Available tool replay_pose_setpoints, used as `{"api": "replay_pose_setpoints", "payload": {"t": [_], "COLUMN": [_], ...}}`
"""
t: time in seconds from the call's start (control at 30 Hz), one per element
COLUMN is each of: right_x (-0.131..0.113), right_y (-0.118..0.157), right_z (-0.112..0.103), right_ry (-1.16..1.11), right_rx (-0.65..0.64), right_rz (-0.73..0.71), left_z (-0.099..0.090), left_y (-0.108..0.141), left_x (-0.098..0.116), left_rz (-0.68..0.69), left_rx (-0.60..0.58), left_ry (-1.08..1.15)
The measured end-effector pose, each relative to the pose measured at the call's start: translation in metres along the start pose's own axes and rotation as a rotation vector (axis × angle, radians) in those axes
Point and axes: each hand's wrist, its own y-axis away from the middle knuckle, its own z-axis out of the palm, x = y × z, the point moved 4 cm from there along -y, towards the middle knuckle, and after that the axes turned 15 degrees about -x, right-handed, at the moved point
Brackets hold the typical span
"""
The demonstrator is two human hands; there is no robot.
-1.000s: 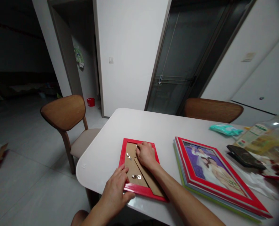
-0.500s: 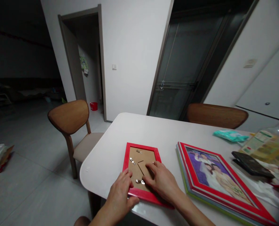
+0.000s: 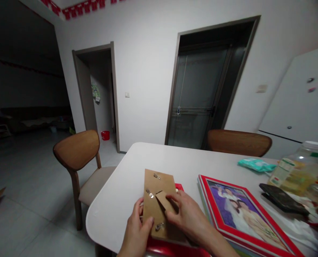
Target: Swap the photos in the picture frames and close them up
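Now, before me, the brown backing board [image 3: 154,208] was held over the red frame [image 3: 165,246], near side of the table [image 3: 110,200], long axis near-to-far between both hands: the left hand [image 3: 136,228] clamped its left edge, the right hand [image 3: 189,217] pinched its stand flap [image 3: 164,200].
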Motion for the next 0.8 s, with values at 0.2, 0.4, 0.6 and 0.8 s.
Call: {"api": "replay_pose_setpoints", "payload": {"t": [0.2,0.4,0.6,0.8], "right_x": [0.007,0.076,0.091,0.072], "right_y": [0.002,-0.002,-0.007,0.005], "right_z": [0.013,0.034,0.033,0.016], "right_ry": [-0.051,0.196,0.107,-0.924], "right_rx": [0.023,0.007,0.036,0.117], "right_rz": [-0.080,0.207,0.334,0.285], "left_z": [-0.057,-0.123,-0.139,-0.070], "left_y": [0.003,0.012,0.009,0.007], "left_x": [-0.013,-0.034,-0.037,-0.005], "left_rz": [-0.094,-0.257,-0.323,-0.063], "left_rx": [0.100,0.119,0.239,0.211], "left_ry": [0.247,-0.126,-0.640,-0.815]}}
